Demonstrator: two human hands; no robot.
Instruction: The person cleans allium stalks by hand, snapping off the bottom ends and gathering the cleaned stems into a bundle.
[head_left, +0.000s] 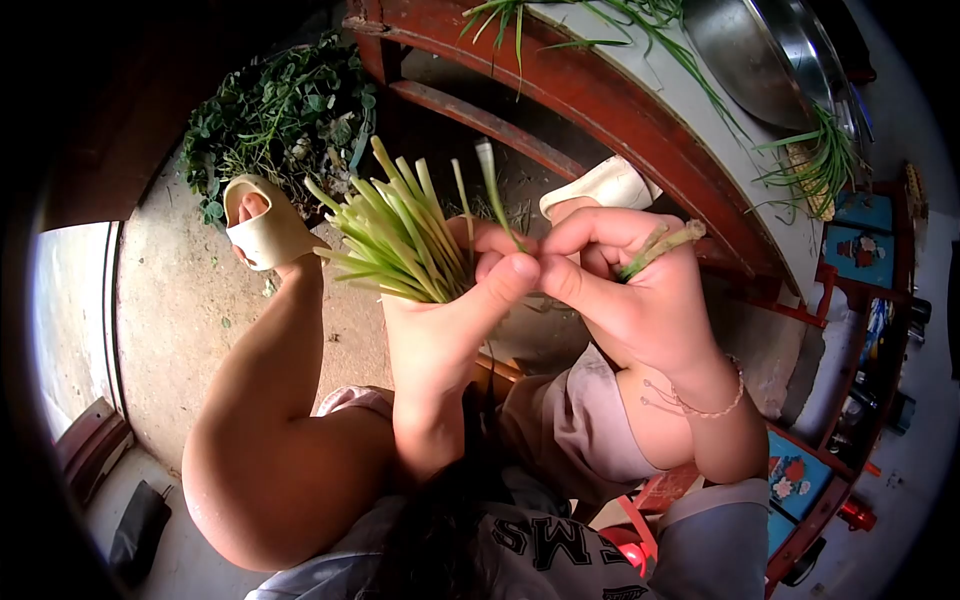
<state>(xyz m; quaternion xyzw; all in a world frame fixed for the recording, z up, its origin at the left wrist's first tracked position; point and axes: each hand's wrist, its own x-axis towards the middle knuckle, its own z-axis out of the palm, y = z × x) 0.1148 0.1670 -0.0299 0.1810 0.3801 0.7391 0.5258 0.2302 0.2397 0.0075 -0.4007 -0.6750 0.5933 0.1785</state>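
Note:
My left hand (450, 320) is wrapped round a thick bunch of chives (395, 235), their pale stem ends fanning up and to the left. Its thumb and forefinger meet the fingertips of my right hand (640, 280) in the middle of the view. Between the two pinches a single chive stalk (492, 190) stands up, its tip whitish and blurred. A short piece of green stem with a brownish end (665, 245) sticks out of the curled fingers of my right hand.
A heap of dark green leaves (285, 115) lies on the concrete floor beyond my sandalled foot (262, 222). At right, a red-framed table (620, 115) bears loose chives (690, 75) and a steel basin (750, 60). A red cabinet with blue panels (858, 255) stands farther right.

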